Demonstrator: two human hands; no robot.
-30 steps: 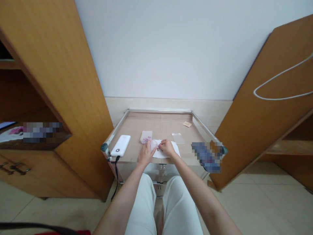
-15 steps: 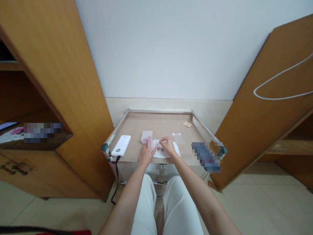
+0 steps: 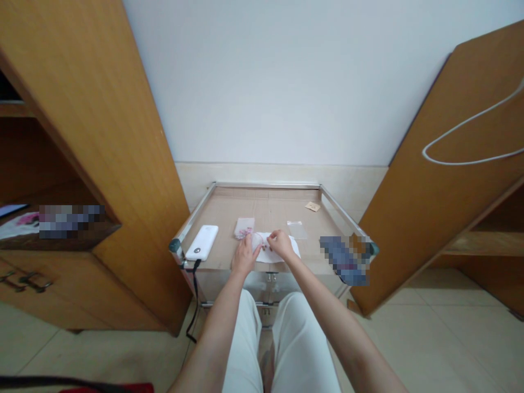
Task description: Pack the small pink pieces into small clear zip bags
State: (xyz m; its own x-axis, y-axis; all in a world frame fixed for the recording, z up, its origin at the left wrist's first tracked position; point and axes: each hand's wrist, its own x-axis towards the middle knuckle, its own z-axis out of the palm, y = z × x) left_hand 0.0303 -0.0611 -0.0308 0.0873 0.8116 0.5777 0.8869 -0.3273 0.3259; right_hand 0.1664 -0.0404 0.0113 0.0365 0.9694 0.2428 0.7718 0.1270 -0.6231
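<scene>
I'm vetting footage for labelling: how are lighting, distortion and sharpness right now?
Head view: soft light on the wall, dark shadow inside the left cabinet; head view: wide-angle stretch apparently tilts the right cabinet outward; head view: bits near the right hand too small to identify.

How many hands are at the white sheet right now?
2: the left hand at the left end of the white sheet, the right hand over its middle. No others show.
</scene>
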